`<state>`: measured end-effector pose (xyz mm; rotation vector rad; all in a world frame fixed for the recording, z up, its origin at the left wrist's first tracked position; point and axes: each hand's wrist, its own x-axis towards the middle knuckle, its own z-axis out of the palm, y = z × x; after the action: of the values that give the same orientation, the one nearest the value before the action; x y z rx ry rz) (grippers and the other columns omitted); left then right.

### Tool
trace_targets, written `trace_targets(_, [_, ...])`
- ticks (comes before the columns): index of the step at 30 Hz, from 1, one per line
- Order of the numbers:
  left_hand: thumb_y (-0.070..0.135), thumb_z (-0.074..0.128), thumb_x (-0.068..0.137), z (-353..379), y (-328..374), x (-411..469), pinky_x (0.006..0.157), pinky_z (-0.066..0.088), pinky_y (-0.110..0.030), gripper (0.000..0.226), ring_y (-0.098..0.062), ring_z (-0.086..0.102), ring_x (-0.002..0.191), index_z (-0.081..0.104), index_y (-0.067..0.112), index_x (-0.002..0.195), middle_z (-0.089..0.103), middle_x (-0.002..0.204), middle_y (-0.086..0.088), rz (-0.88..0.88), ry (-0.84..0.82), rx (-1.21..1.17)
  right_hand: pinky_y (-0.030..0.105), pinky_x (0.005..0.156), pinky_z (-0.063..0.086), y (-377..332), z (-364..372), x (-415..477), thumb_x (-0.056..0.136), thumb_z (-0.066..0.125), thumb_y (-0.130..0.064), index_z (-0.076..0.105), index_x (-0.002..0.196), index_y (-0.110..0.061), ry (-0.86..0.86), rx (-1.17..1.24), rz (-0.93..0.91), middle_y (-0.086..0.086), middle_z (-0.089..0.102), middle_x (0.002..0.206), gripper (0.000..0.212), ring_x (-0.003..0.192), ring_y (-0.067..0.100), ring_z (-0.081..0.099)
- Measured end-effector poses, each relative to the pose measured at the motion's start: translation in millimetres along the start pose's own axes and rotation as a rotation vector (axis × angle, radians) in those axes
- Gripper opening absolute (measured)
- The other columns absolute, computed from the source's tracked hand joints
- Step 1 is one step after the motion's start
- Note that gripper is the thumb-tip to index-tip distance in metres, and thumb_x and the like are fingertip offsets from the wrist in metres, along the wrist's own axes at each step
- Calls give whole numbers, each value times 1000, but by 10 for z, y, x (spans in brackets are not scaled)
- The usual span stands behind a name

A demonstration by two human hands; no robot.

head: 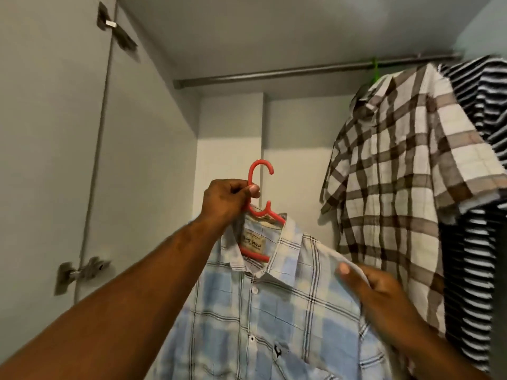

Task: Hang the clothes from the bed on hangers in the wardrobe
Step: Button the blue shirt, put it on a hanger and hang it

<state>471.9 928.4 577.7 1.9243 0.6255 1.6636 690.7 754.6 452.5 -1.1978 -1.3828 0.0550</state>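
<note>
Head view: "Unique" label (253,244), blue shirt (274,325), red hanger (250,175).

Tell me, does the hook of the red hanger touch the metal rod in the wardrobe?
Apart. The head view shows the red hanger held by the left hand well below the rod, wall between them.

Pretty clearly someone's home, looking into a wardrobe (230,127): plain grey panels, a metal hanging rail (301,69) across the top, a door (49,133) open on two hinges (82,272), and a brown checked shirt (389,187) plus a striped top (488,111) hanging at the right.
</note>
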Motion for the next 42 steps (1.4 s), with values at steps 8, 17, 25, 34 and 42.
trace_targets(8, [33, 69, 94, 333, -203, 1401, 67, 59, -26, 19, -12, 71, 69, 78, 17, 90, 76, 81, 1, 194, -72, -60, 16, 57, 51, -439, -16, 1246, 97, 57, -37, 76, 80, -13, 386, -232, -200, 1, 76, 74, 36, 67, 13, 70])
trace_targets(17, [46, 67, 92, 626, 14, 2166, 97, 46, -36, 79, -31, 58, 123, 27, 15, 153, 59, 137, -13, 371, -172, 178, 28, 60, 40, -988, -394, 2461, 99, 63, -34, 59, 61, -16, 688, -421, -213, 0, 60, 63, 43, 62, 15, 55])
trace_targets(25, [37, 65, 95, 663, 33, 2097, 97, 47, -33, 63, -23, 58, 119, 37, 21, 149, 53, 144, -5, 610, -198, 263, 27, 75, 39, -1387, -638, 3395, 99, 58, -30, 69, 106, 1, 777, -507, -135, 14, 67, 98, 34, 92, 26, 62])
trace_targets(34, [42, 63, 96, 704, -36, 2218, 102, 51, -41, 63, -22, 58, 121, 37, 26, 150, 51, 146, 1, 607, -151, 368, 38, 95, 45, -1593, -781, 3887, 103, 53, -27, 63, 119, 7, 847, -575, -123, 23, 64, 126, 39, 120, 38, 58])
trace_targets(42, [42, 62, 96, 850, 24, 2363, 101, 50, -45, 60, -22, 59, 119, 39, 25, 148, 54, 143, 2, 623, -101, 422, 46, 108, 43, -1504, -910, 3859, 102, 54, -33, 66, 114, 3, 912, -621, -215, 25, 65, 124, 40, 122, 43, 56])
